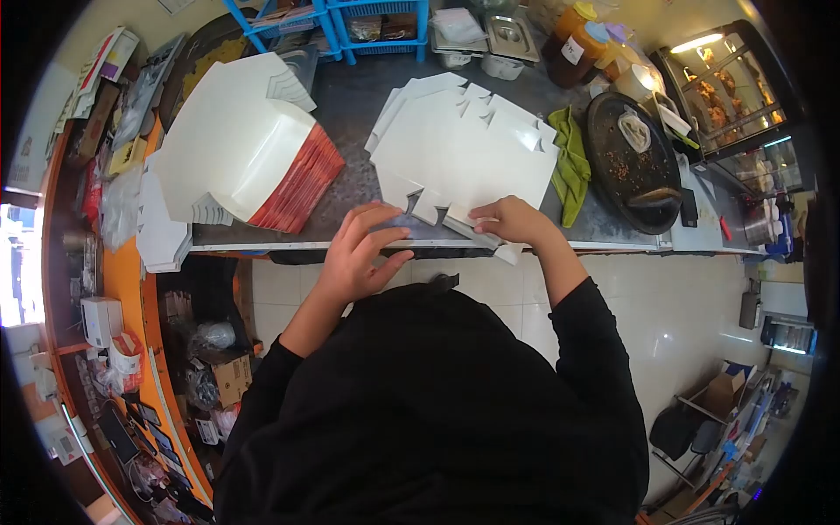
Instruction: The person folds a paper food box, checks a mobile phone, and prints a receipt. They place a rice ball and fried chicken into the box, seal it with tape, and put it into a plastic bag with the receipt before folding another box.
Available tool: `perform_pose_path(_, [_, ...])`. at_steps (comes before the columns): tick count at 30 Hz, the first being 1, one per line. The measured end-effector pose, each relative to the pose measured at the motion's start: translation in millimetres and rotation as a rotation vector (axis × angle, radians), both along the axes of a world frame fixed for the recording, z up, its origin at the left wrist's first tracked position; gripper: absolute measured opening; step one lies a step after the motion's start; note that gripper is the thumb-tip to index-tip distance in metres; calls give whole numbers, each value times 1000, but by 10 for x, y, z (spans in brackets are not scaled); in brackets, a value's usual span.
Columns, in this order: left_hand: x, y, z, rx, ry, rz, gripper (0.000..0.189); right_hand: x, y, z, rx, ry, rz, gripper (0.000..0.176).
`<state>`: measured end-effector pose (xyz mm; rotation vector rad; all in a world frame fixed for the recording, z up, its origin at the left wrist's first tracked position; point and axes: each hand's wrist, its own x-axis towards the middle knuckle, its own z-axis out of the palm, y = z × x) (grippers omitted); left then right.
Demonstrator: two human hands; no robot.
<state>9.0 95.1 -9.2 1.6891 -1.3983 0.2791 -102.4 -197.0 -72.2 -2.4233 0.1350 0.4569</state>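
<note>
Fingers of right hand [512,219] pinching box blank [464,153], left hand [363,254] splayed loose, blank crosswise, tabs toward person

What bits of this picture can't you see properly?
All head view:
- The right hand: fingers curl over the white card stack, hiding its grip.
- The jar label: too small to read.
- The red-edged stack: lower sheets hidden by the top one.
- The orange shelf: its things blur at the lens edge.
</note>
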Motion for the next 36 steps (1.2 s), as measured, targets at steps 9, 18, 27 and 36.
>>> perform_pose_path(9, [-308, -437, -55, 137, 82, -50, 37, 28, -87, -105, -27, -146, -126, 21])
perform_pose_path(18, [-486, -924, 96, 156, -28, 120, 32, -322, 198, 725, -145, -325, 47, 12])
perform_pose_path(27, [-437, -888, -170, -8, 1566, 118, 22, -547, -203, 917, 664, -777, -73, 47])
perform_pose_path(36, [-593, -944, 179, 230, 1072, 63, 18, -310, 334, 997, -66, -985, -116, 17])
